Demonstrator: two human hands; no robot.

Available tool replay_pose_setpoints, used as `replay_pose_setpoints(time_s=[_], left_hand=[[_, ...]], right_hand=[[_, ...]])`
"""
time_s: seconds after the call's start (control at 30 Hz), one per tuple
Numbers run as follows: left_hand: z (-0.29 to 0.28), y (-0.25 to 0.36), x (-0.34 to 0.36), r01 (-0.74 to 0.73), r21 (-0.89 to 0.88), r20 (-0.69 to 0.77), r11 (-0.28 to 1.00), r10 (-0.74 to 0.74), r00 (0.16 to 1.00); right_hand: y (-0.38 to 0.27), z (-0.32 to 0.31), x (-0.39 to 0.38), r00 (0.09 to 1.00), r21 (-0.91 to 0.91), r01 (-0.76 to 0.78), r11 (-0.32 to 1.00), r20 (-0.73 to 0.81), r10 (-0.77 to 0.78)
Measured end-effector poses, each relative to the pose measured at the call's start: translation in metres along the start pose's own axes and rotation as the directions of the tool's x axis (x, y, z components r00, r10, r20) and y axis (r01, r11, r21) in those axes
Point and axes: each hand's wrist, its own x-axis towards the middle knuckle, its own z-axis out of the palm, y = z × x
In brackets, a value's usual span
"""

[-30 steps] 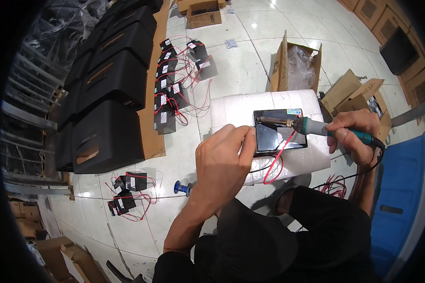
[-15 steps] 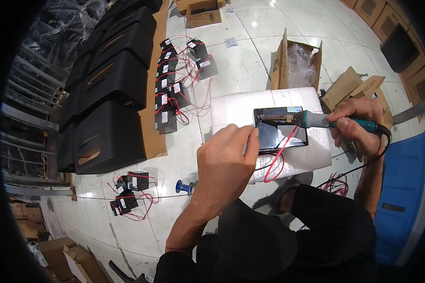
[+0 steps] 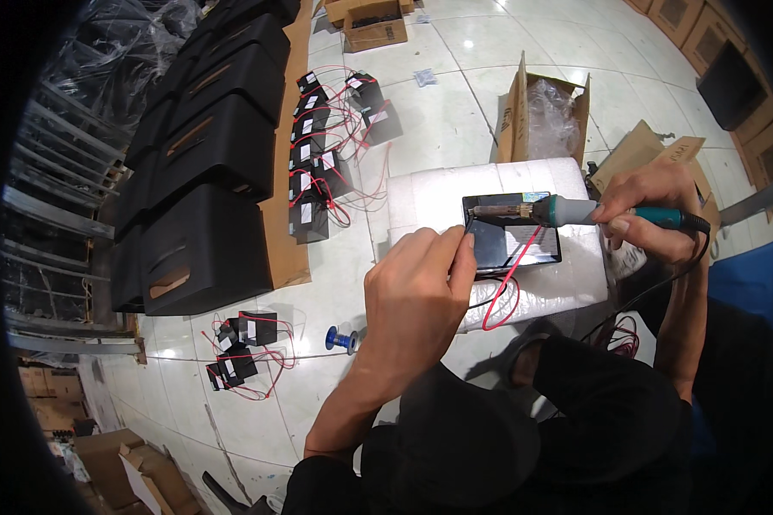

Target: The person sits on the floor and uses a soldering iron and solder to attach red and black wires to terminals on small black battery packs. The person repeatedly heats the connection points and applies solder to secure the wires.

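My right hand [image 3: 648,210] is closed around the teal and grey handle of a soldering iron [image 3: 575,211]. The iron lies nearly level, its tip pointing left at the upper left corner of a black box-shaped battery [image 3: 489,249]. By that same corner, the fingers of my left hand [image 3: 421,287] pinch a thin black wire [image 3: 470,222], partly hidden by the fingers. A red wire [image 3: 524,251] runs from near the iron's collar and loops over the battery's front edge. Under the battery is a white foam-wrapped block [image 3: 421,196].
Several wired batteries [image 3: 307,154] stand in rows at left, with another group [image 3: 236,352] nearer. A blue solder spool [image 3: 341,340] lies on the floor. Large black cases [image 3: 206,249] line the left. An open carton [image 3: 515,112] stands beyond the block. The iron's cord [image 3: 653,292] hangs right.
Both hands and the iron hold almost the same pose at the battery's corner. The whole view has shifted slightly. Dark cloth at lower right now covers much of the blue panel.
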Motion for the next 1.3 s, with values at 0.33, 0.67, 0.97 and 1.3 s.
replay_pose_setpoints(time_s=[0.33, 0.67, 0.97, 1.3], left_hand=[[0.001, 0.003, -0.001, 0.040, -0.038, -0.022, 0.998, -0.040, 0.999], [0.004, 0.009, -0.003, 0.109, -0.097, -0.040, 0.989, -0.113, 0.993], [-0.007, 0.014, -0.005, 0.111, -0.010, -0.005, 0.994, -0.111, 0.994], [-0.009, 0.012, -0.007, 0.137, 0.021, -0.120, 0.990, -0.134, 0.984]], right_hand=[[0.012, 0.001, -0.007, 0.995, -0.059, 0.105, 0.993, 0.003, -0.105], [0.007, 0.008, -0.011, 0.996, -0.044, 0.062, 0.997, -0.062, -0.065], [0.019, 0.006, -0.015, 0.992, 0.025, 0.032, 0.999, -0.123, -0.029], [0.021, 0.014, -0.020, 0.975, 0.057, 0.100, 0.993, -0.206, -0.086]])
